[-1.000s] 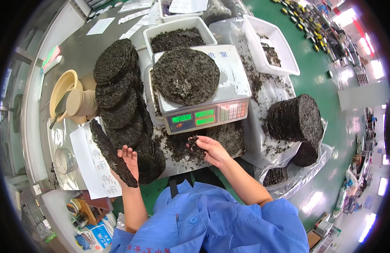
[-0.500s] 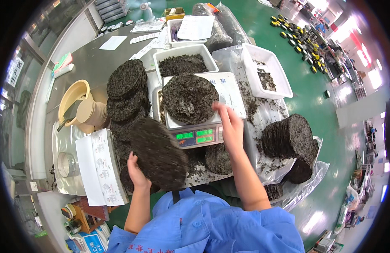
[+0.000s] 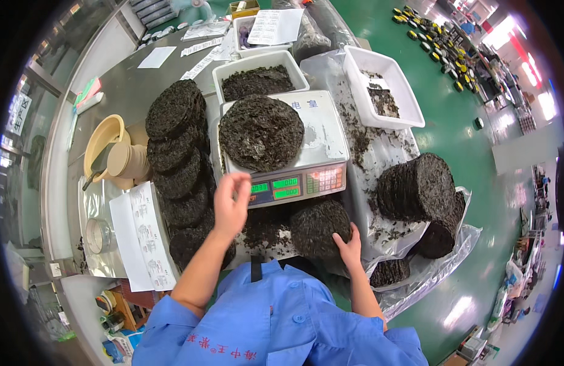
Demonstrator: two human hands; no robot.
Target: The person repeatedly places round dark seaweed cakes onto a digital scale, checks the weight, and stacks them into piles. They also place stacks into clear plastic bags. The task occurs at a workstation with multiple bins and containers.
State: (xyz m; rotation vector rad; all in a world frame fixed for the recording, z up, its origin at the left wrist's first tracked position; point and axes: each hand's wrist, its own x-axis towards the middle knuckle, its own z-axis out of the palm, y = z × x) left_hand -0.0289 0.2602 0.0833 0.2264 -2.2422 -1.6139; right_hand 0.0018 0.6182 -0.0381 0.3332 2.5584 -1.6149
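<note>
My left hand (image 3: pixel 232 201) is raised at the front left of the silver scale (image 3: pixel 318 128), fingers apart and slightly bent, holding nothing, just below a dark, round seaweed cake (image 3: pixel 261 131) lying on the pan. My right hand (image 3: pixel 346 244) grips the edge of another seaweed cake (image 3: pixel 318 229) low in front of the scale, among loose flakes (image 3: pixel 267 235). Overlapping cakes (image 3: pixel 175 110) are piled at the left. A white tub of flakes (image 3: pixel 256 82) stands behind the scale.
Cream discs (image 3: pixel 120 161) and a yellow basin (image 3: pixel 105 128) sit at the left with printed paper (image 3: pixel 129 226). Further cakes (image 3: pixel 416 186) lie on plastic at the right, below another white tub (image 3: pixel 379 73). Papers (image 3: pixel 157 57) are at the back; containers (image 3: pixel 441 52) cover floor beyond.
The cake that was in my left hand is now low in front of the scale under my right hand. My left hand has risen toward the scale, empty; my right hand has moved down and right.
</note>
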